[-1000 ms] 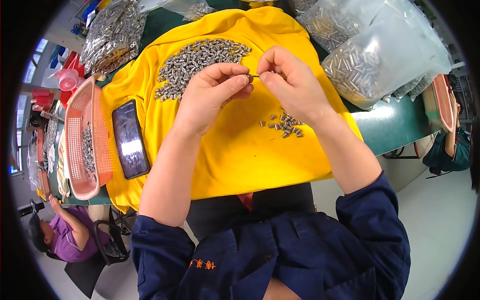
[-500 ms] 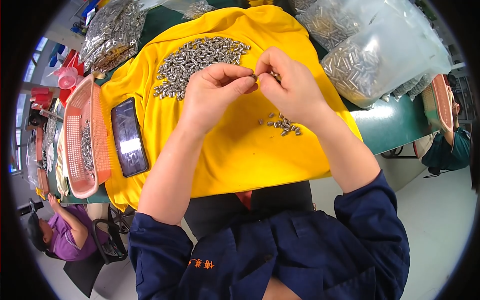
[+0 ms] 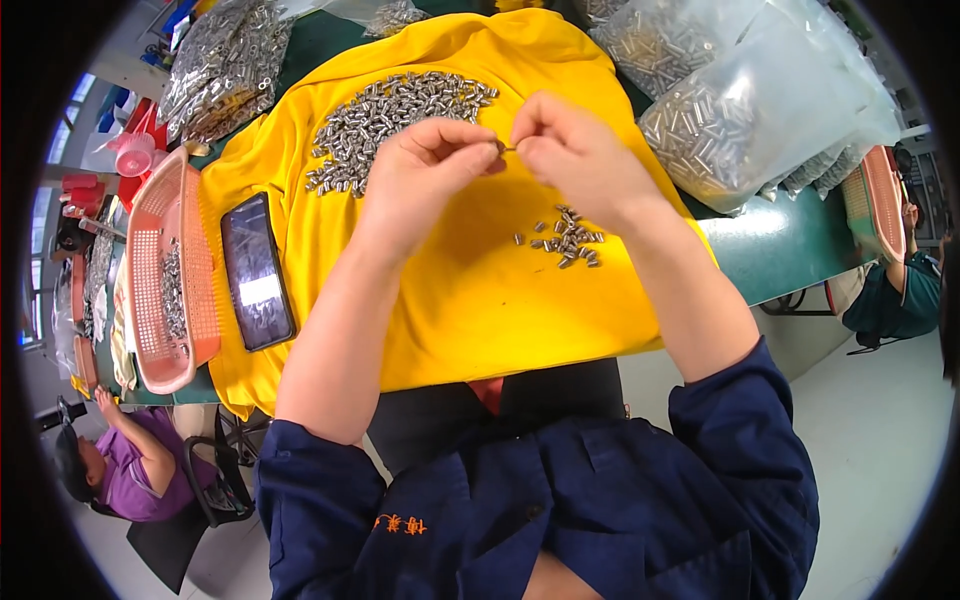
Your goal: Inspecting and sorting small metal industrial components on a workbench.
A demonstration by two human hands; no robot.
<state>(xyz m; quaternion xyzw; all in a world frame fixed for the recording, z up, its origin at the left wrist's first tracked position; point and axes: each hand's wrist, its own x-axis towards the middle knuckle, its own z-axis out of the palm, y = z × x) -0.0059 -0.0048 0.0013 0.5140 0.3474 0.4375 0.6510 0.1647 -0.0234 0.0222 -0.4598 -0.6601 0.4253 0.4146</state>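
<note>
Over the yellow cloth (image 3: 480, 320) my left hand (image 3: 415, 185) and my right hand (image 3: 585, 165) meet fingertip to fingertip, both pinched closed. A tiny dark sliver (image 3: 508, 149) shows between the two pinches; its kind is too small to tell. Behind my left hand spreads a large heap of short metal cylinders (image 3: 390, 115). A smaller group of the same metal cylinders (image 3: 570, 240) lies below my right hand, toward me.
A smartphone (image 3: 257, 270) lies at the cloth's left side, beside a pink plastic basket (image 3: 205, 310) with small metal parts. Clear bags of metal parts (image 3: 705, 130) stand far right, another bag (image 3: 225, 70) far left. Two people sit nearby, left and right.
My hands have drawn slightly apart at the fingertips, and the thin sliver shows between them. More cylinders show in the small group below my right hand.
</note>
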